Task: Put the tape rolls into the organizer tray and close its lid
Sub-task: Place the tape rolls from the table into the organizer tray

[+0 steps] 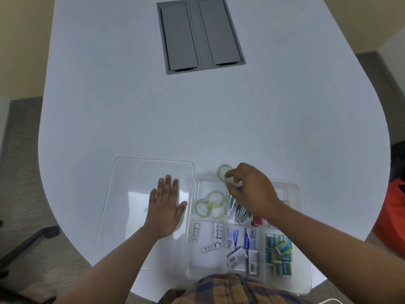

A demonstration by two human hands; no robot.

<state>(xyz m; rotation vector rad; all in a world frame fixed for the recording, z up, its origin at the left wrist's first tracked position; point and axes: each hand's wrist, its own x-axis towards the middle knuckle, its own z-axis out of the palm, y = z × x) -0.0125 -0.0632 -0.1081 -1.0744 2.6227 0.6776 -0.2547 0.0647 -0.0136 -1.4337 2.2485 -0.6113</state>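
Fingers (230, 173) of the right hand (252, 189) pinch two tape rolls (225, 175) over the far-left compartment of the organizer tray (305, 216) on the white tabletop (197, 117). The left hand (165, 207) lies flat, fingers spread, on the open clear lid (131, 183). Three rolls (211, 204) already lie inside. Loading seems the current step; next, lower, release beside them, then swing the lid over.

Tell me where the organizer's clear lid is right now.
In the head view the clear lid lies flat on the white table, immediately left of the organizer tray, with the left hand resting palm-down on it.
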